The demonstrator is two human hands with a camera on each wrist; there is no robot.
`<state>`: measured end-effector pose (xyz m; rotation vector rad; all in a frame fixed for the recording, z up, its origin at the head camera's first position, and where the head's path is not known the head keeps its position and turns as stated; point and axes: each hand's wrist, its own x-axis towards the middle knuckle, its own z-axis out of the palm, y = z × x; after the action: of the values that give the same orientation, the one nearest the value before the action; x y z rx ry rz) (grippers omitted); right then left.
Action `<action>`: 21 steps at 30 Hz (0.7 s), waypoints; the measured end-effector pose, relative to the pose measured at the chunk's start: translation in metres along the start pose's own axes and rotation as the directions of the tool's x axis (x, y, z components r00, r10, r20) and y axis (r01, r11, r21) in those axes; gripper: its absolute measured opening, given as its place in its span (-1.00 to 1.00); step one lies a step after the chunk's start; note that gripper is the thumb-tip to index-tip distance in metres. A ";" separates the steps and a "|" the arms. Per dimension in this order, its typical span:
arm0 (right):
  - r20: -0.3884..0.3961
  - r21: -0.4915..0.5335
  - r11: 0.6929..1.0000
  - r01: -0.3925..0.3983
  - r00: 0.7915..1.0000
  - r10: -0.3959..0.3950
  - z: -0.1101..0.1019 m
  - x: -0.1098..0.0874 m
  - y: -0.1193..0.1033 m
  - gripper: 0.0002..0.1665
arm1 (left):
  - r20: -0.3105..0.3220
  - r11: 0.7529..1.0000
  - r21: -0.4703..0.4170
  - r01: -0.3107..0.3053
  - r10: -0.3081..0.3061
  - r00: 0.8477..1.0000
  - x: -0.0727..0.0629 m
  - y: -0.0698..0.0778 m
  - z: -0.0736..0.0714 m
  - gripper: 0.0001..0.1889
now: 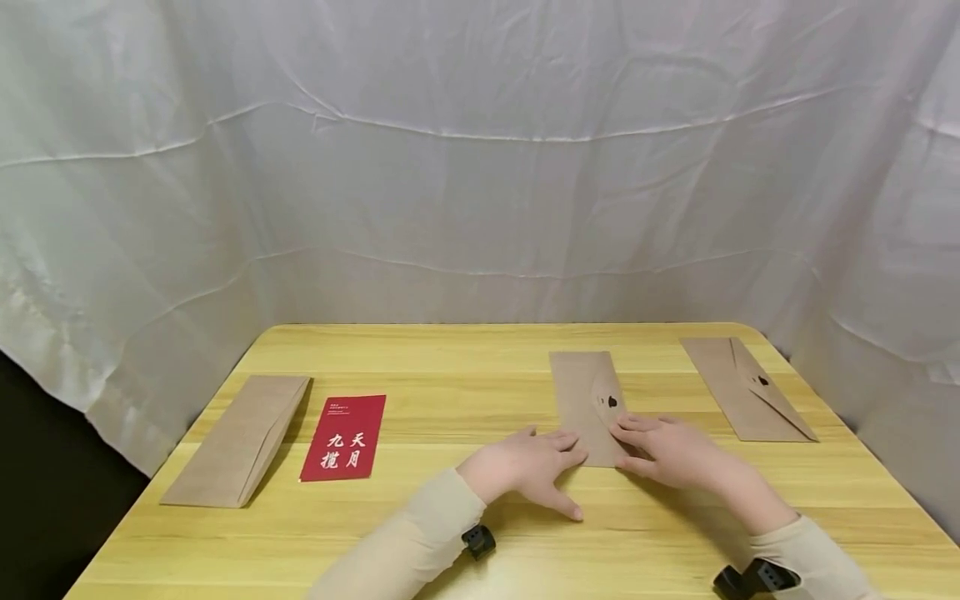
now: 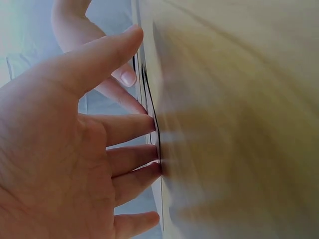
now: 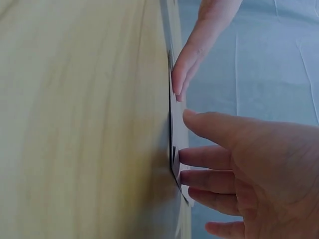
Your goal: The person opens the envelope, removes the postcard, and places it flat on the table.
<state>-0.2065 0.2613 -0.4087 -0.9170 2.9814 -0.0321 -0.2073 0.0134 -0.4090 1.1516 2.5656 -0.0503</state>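
Observation:
A brown paper envelope [image 1: 581, 383] with a small dark mark on its pointed flap lies flat on the table, right of the middle. At its lower left edge my left hand [image 1: 528, 468] rests with fingers spread and fairly straight. My right hand [image 1: 671, 454] touches the flap side with its fingertips, thumb near the lower right corner. Seen from the left wrist, the left hand's fingers [image 2: 132, 162] meet the envelope's thin edge. From the right wrist, the right hand's fingers [image 3: 209, 179] press against the envelope [image 3: 176, 124] at the slightly lifted flap.
Another brown envelope [image 1: 738, 392] with a dark mark lies at the far right. A third brown envelope [image 1: 232, 442], somewhat thicker, lies at the left. Beside it is a red card [image 1: 345, 437] with white characters. White cloth [image 1: 480, 183] hangs behind the wooden table [image 1: 450, 375].

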 end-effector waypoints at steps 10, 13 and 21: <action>0.056 0.050 0.997 0.065 0.996 -0.068 -0.004 0.017 -0.021 -0.37 | -0.021 1.000 -0.003 0.015 -0.015 1.000 -0.038 -0.008 0.005 -0.08; 0.072 0.037 0.996 0.082 0.994 -0.084 -0.006 0.022 -0.029 -0.38 | -0.034 1.000 0.000 0.013 -0.013 0.999 -0.049 -0.010 0.007 -0.07; 0.054 0.019 0.989 0.145 0.988 -0.146 -0.009 0.034 -0.050 -0.40 | -0.044 0.999 -0.037 0.024 -0.026 0.999 -0.074 -0.019 0.011 -0.09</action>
<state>-0.2064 0.2007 -0.3989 -1.1132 2.8538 -0.0315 -0.1722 -0.0542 -0.3980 1.1197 2.6088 0.0173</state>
